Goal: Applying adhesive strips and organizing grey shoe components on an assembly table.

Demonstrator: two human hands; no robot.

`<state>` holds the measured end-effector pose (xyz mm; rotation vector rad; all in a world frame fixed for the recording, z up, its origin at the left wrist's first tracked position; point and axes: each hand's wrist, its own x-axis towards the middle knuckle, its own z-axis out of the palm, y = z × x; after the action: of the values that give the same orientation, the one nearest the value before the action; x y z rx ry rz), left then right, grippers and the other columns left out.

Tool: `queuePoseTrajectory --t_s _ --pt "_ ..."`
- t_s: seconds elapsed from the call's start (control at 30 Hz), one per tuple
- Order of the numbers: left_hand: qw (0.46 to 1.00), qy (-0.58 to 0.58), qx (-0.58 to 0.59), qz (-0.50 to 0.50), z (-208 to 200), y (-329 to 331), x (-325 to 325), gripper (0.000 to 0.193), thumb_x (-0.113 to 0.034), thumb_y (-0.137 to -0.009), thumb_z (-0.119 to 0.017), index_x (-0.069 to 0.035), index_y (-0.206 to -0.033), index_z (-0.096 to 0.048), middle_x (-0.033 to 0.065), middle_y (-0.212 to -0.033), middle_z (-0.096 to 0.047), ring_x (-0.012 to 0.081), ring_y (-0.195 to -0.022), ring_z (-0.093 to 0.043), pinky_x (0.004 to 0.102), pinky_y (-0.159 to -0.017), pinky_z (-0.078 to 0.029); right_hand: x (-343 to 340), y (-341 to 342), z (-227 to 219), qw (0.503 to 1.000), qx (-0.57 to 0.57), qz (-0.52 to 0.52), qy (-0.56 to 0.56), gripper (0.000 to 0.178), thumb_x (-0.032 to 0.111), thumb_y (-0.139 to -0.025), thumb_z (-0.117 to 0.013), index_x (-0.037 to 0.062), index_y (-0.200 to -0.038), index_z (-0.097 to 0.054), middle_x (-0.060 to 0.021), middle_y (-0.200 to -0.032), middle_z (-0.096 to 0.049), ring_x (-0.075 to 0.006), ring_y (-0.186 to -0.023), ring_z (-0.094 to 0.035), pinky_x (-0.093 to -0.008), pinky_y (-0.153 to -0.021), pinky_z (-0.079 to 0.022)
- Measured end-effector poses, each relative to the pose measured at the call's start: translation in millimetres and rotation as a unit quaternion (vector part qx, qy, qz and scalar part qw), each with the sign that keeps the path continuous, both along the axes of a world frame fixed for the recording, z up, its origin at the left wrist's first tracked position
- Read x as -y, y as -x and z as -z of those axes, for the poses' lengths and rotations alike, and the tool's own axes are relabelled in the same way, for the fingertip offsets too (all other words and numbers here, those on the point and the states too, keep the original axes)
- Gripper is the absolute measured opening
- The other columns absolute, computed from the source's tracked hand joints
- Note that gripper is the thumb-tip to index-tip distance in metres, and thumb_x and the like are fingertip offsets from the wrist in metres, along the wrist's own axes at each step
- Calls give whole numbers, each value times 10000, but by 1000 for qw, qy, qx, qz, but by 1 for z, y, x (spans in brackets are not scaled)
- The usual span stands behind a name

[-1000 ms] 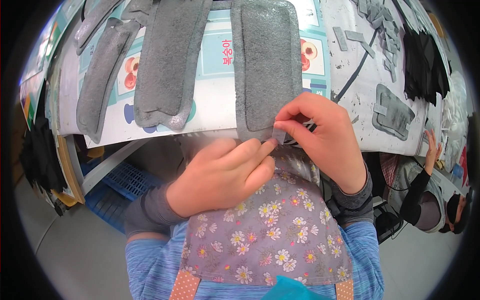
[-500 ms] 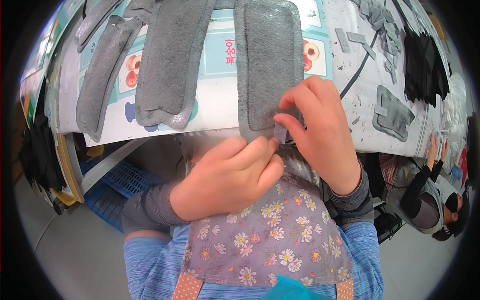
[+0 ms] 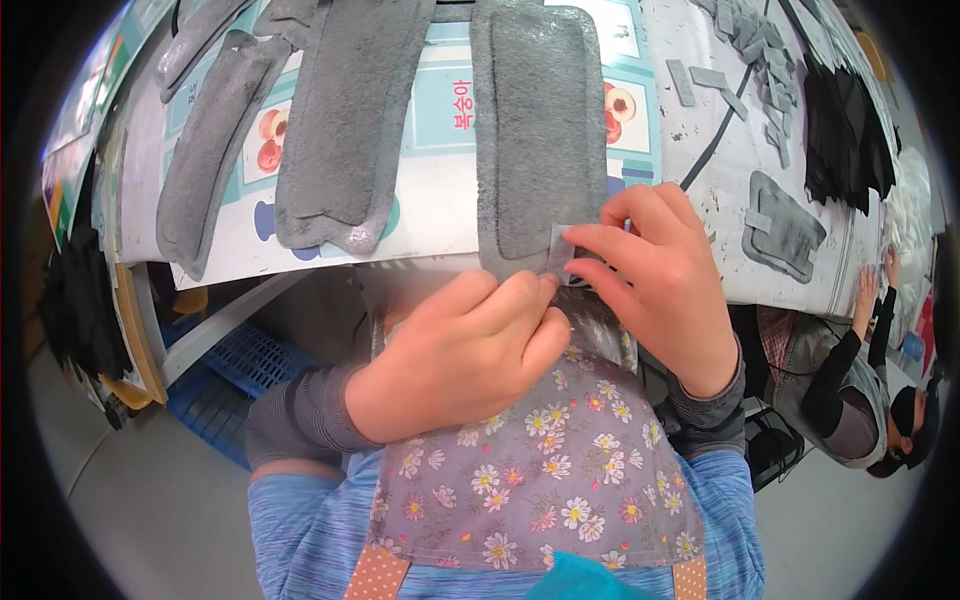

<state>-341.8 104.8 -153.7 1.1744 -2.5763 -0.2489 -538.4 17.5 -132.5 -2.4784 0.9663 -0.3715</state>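
A long grey felt pad (image 3: 540,130) with a stitched border lies over the table's near edge. At its lower right corner is a small light-grey fabric tab (image 3: 562,256). My left hand (image 3: 460,345) is closed, pinching the pad's near corner by the tab's lower end; its fingers hide that corner. To the right, my right hand (image 3: 665,285) has index finger and thumb bent at the tab's right edge, a small gap between their tips. Two more pads, one wide (image 3: 345,130) and one narrow (image 3: 215,160), lie to the left.
Loose grey tabs (image 3: 765,60) are piled at the far right, near a bundle of black straps (image 3: 845,135). A smaller grey piece (image 3: 783,228) lies on the white table cover. Blue plastic baskets (image 3: 240,370) stand below at left. Another person (image 3: 850,390) works at the right.
My right hand has shifted slightly right and down, its fingertips now at the tab's right edge. The tab shows more of its surface. My left hand keeps its place.
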Motion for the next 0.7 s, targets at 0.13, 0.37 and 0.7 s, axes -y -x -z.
queuePoseTrajectory --t_s 0.13,0.37,0.7 --pt "1000 -9 7 1 -4 1 1 144 -141 -770 -581 -67 -892 -604 81 -1119 -682 159 -913 -595 282 -710 -424 -2 -5 3 999 -21 -6 31 313 78 -648 -780 62 -930 -643 -53 -915 -543 -258 -859 -525 -374 -738 -444" --pt "974 -14 -216 -63 -16 -17 -2 166 -132 -747 -700 -70 -897 -664 48 -857 -669 192 -717 -569 319 -623 -409 2 -5 -30 1000 -3 -3 9 332 83 -674 -806 40 -981 -685 -74 -919 -583 -269 -881 -558 -362 -760 -465" --pt "899 -72 -399 -166 -12 -20 3 259 -38 -672 -789 -49 -908 -685 64 -649 -559 244 -541 -520 354 -501 -385 12 -25 -49 925 236 -105 -278 290 23 -756 -800 37 -1028 -700 -90 -940 -674 -215 -822 -656 -294 -696 -527"
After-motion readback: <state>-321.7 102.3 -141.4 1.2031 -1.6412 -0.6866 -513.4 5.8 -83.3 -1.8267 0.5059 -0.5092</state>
